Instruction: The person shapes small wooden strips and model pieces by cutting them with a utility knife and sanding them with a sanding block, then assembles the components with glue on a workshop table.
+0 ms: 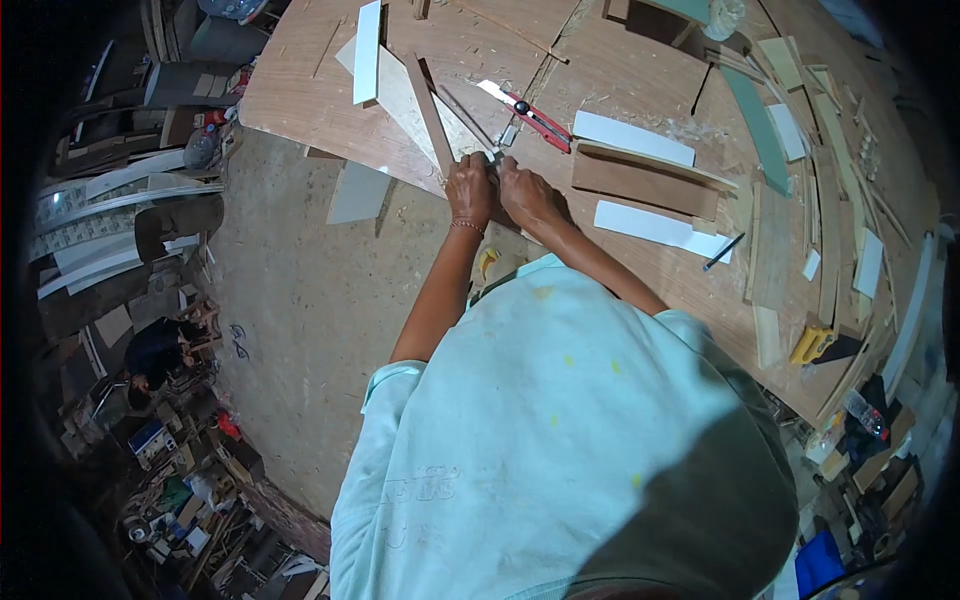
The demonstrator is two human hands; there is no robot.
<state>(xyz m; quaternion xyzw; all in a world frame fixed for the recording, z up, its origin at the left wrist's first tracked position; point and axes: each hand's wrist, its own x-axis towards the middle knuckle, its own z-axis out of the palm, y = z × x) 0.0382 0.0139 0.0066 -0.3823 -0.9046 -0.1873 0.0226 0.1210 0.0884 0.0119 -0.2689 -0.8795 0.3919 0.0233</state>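
Observation:
At the near edge of the wooden table, my left hand (468,190) is closed at the lower end of a brown wooden strip (428,115). Close beside it, my right hand (530,193) is closed near a small metallic piece (492,157); what its fingers grip is too small to make out. A pale triangular board (400,112) lies under the strip, and a thin dark strip (467,114) slants beside it. Just beyond my right hand lies a red utility knife (540,125), with a small metal piece (509,134) near it.
White panels (650,225) and a brown board (640,187) lie right of my hands, with a pencil (724,251). A yellow-handled saw (813,344) and wood strips are at the right edge. A person (158,355) sits at the far left among clutter.

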